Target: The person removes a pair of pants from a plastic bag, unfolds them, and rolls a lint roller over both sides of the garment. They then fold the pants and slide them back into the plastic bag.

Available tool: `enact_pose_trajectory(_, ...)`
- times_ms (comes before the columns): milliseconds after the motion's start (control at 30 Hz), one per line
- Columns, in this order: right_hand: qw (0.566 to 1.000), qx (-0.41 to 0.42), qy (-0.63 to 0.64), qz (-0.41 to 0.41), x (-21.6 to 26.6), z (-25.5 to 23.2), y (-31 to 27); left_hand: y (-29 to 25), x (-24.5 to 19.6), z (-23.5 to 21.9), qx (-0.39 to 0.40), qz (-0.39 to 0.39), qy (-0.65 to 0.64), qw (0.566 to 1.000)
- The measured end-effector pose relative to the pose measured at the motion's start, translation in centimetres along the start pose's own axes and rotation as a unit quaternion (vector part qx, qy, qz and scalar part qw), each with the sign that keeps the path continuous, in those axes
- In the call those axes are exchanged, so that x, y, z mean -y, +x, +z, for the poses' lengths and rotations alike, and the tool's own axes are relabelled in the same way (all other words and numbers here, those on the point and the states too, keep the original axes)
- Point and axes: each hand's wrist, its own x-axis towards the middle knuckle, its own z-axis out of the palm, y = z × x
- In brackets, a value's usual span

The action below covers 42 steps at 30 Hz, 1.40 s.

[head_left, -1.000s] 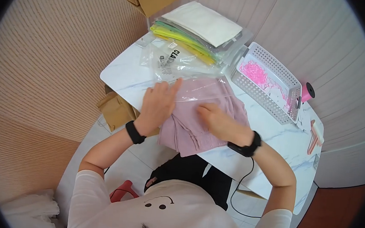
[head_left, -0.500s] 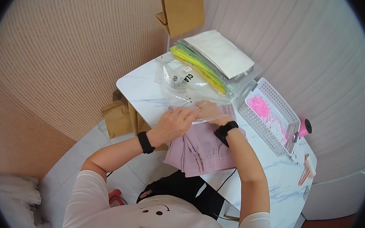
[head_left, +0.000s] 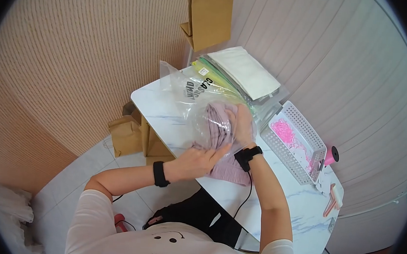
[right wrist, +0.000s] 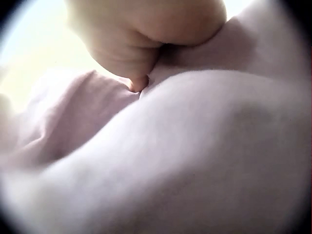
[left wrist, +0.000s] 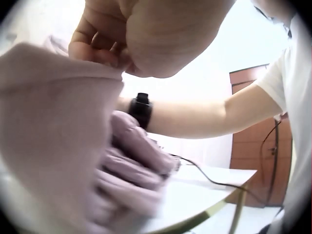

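A folded pink garment (head_left: 219,123), with a gathered waistband (head_left: 231,174), lies bunched partly inside a clear plastic bag (head_left: 174,82) with dark print. My right hand (head_left: 242,126) reaches into the bag and grips the garment's folds; in the right wrist view its thumb presses into the pink cloth (right wrist: 195,131). At the bag's mouth, my left hand (head_left: 193,163) pinches the plastic edge, its index finger extended toward the right wrist. The left wrist view shows the curled fingers (left wrist: 97,53) right at the top of the pink cloth (left wrist: 53,107).
Behind the bag sits a stack of bagged clothes with a white one (head_left: 246,70) on top. To the right stand a white basket (head_left: 285,148) of pink shreds, a pink spool (head_left: 331,156) and a lint roller (head_left: 334,200). Brown paper bags (head_left: 126,135) stand left of the table (head_left: 157,104).
My right hand has moved from on top of the garment into the bag, bunching the cloth inside it. The left hand has shifted lower along the bag's mouth, and the head view has turned.
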Motion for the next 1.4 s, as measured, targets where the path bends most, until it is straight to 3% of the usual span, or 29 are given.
enact_pose_trajectory(33,1.000,-0.002,-0.024,-0.014,0.4,-0.3,0.0,0.1,-0.5,-0.5,0.020,0.003,-0.001,1.000)
enact_pose_trajectory(133,0.996,0.002,-0.073,-0.054,1.4,-0.3,-0.4,2.1,-1.2,-2.4,0.027,-0.098,0.028,0.994)
enact_pose_trajectory(233,0.993,0.040,-0.069,-0.082,1.9,0.3,-0.5,4.8,-0.9,-3.7,-0.081,-0.042,0.111,0.990)
enact_pose_trajectory(300,0.991,0.081,-0.065,-0.085,3.6,-0.1,-0.2,6.4,-0.4,-2.8,-0.069,-0.047,0.132,0.988)
enact_pose_trajectory(400,0.963,-0.001,-0.151,-0.224,5.1,0.1,-0.5,8.7,1.7,0.4,-0.080,-0.050,0.189,0.977)
enact_pose_trajectory(433,0.961,0.025,-0.157,-0.228,5.3,0.4,-0.4,9.3,2.2,1.5,-0.088,-0.050,0.213,0.972)
enact_pose_trajectory(533,0.951,0.105,-0.169,-0.236,5.5,1.4,0.1,11.3,1.6,2.5,-0.016,-0.164,0.197,0.966)
enact_pose_trajectory(633,0.936,0.177,-0.185,-0.240,5.7,3.0,0.3,11.2,1.3,1.0,-0.011,-0.009,0.079,0.997)
enact_pose_trajectory(733,0.924,0.226,-0.213,-0.222,5.3,4.0,0.8,11.4,0.3,1.8,0.016,0.094,-0.071,0.993)
enact_pose_trajectory(833,0.937,0.230,-0.231,-0.124,4.2,2.5,1.6,9.7,-2.0,0.4,-0.022,0.098,-0.118,0.988)
enact_pose_trajectory(933,0.947,0.211,-0.242,0.005,3.3,0.1,2.5,6.8,-1.4,-0.4,-0.008,0.063,-0.094,0.994)
enact_pose_trajectory(1000,0.958,0.155,-0.240,-0.003,3.1,-0.4,1.9,5.3,0.6,-0.2,-0.027,0.041,-0.050,0.998)
enact_pose_trajectory(1100,0.968,0.033,-0.226,-0.099,3.2,0.0,-1.5,4.1,3.6,-0.2,-0.087,0.029,0.045,0.995)
enact_pose_trajectory(1233,0.975,0.115,-0.164,-0.094,3.0,-1.1,-4.9,3.1,5.3,0.3,-0.155,-0.031,0.080,0.984)
enact_pose_trajectory(1400,0.969,0.131,-0.165,-0.128,4.0,-3.3,-5.7,3.8,4.2,2.2,-0.097,-0.154,-0.053,0.982)
